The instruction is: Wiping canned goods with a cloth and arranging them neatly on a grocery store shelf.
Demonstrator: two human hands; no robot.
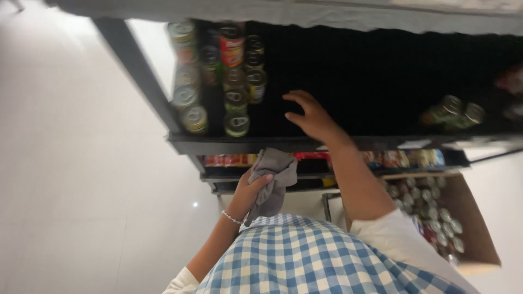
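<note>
The left hand (251,188) covers part of the grey cloth (275,182) in its grip. Far right of the right hand (311,117), blurred cans (455,113) sit in shadow; the cardboard box (471,218) below is partly hidden by the sleeve.

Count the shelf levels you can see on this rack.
3: the top black shelf under the right hand, a middle shelf with packets, and a lower one behind the grey cloth. More may be hidden below.

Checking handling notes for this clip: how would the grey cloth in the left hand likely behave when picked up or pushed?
The grey cloth looks floppy: it droops in folds from the left hand. Probably light, since a loose grip of the fingers bunches and holds it. Pushed along the dark shelf, it would likely crumple or slide rather than roll.
</note>
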